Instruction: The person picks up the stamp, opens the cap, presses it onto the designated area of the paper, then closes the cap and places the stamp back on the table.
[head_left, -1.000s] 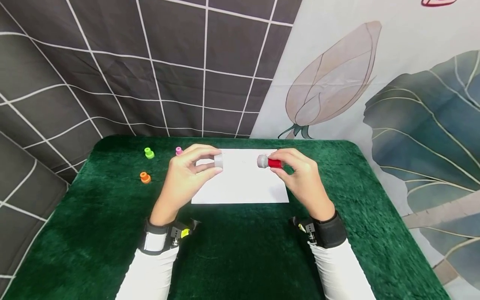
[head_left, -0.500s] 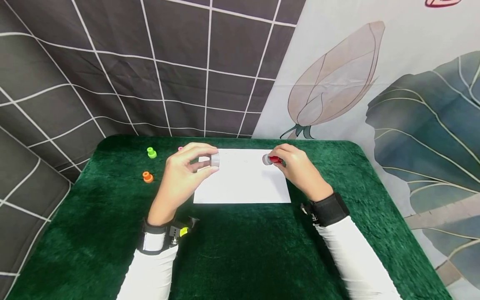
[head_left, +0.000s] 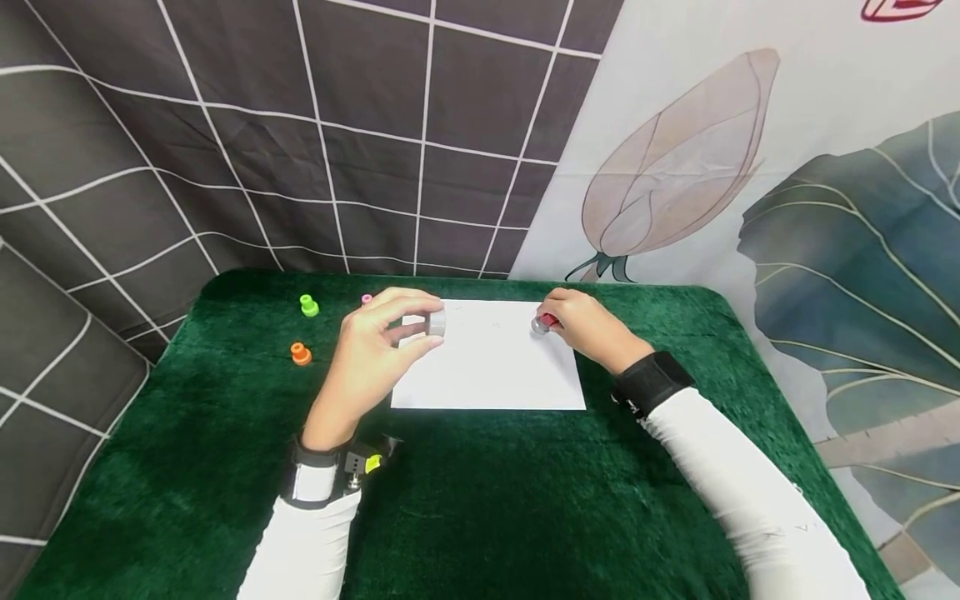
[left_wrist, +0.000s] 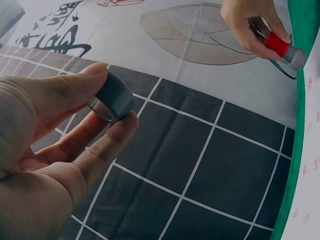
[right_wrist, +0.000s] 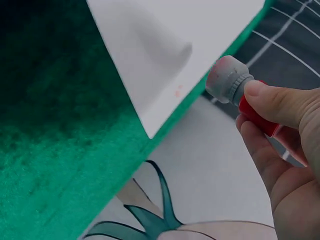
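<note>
A small stamp with a red handle and grey head (right_wrist: 227, 77) is pinched between thumb and fingers of my right hand (head_left: 592, 329). Its head is tilted downward near the far right corner of a white sheet of paper (head_left: 487, 367), seemingly just above it. My left hand (head_left: 363, 354) holds a short grey cap (left_wrist: 119, 97) by its rim, thumb on one side and fingers on the other, over the paper's left side. Faint red stamp marks (left_wrist: 310, 82) show on the paper in the left wrist view.
On the green cloth-covered table (head_left: 480, 500), to the left, stand a green stamp-like piece (head_left: 309, 306) and an orange one (head_left: 301, 354). A pink one (head_left: 367, 299) is mostly hidden behind my left hand. A gridded dark curtain (head_left: 375, 150) hangs behind the table.
My right hand has moved slightly and turned, tipping the red stamp's head from sideways to downward toward the paper's far right corner. The left hand with the cap stays nearly still.
</note>
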